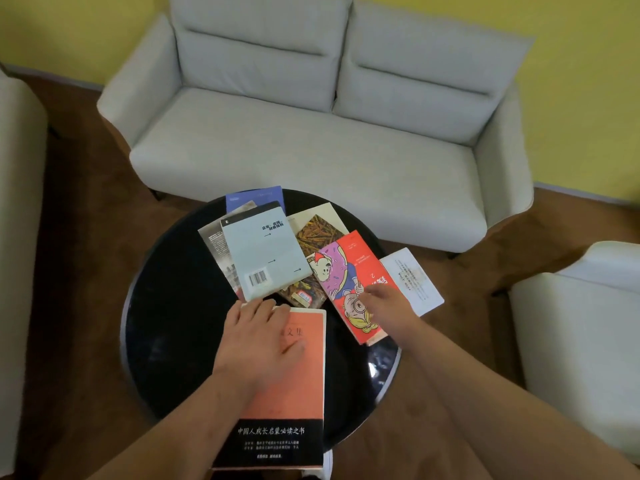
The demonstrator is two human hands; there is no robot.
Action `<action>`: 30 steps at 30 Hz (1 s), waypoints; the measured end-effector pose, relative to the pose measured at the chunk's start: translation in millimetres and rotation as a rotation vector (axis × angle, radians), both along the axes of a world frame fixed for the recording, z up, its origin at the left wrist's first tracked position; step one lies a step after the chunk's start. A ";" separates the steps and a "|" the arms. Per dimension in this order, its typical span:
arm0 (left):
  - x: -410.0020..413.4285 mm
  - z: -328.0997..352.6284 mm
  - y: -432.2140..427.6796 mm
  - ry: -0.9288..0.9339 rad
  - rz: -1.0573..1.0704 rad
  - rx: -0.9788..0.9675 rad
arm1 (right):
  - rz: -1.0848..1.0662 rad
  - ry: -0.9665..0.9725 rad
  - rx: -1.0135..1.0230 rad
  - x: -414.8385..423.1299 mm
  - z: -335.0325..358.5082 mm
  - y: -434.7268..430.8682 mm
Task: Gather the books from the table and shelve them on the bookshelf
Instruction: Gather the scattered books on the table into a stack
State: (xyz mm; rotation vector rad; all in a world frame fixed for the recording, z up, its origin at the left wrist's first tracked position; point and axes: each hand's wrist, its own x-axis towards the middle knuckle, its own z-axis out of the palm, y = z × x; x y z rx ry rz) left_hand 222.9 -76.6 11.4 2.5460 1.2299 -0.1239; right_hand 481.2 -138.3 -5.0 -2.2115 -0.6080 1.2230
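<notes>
The left hand (258, 336) lies flat, fingers spread, on the orange book (301, 382), which overhangs the near edge of the round table (166, 306). The right hand (386, 306) rests with loosely straight fingers on the red book (349, 268), between the brown book (318, 230) and the white book (414, 278). A pale blue book (266, 254) tops the far pile.

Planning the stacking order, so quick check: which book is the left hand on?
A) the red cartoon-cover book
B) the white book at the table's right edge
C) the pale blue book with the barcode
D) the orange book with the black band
D: the left hand lies flat on the orange book with the black band, while the right hand touches the red cartoon-cover book.
</notes>
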 end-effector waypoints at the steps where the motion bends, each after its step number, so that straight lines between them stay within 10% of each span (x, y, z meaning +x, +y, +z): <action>1: -0.1 -2.2 0.3 0.006 0.005 0.011 | 0.023 -0.069 -0.039 11.9 -4.0 5.6; 11: -1.9 -4.9 1.5 0.059 0.020 -0.009 | 0.155 -0.437 -0.329 61.4 -61.1 17.8; 17: 4.9 1.5 13.7 0.035 0.093 -0.073 | 0.098 -0.230 -0.230 70.4 -74.4 14.0; 24: 29.8 -37.0 130.6 -0.570 1.121 -0.900 | 0.096 -0.193 -0.184 75.3 -84.1 8.9; 30: 40.5 -60.8 151.1 -0.483 1.308 -0.862 | 0.089 -0.161 -0.195 78.3 -86.8 9.4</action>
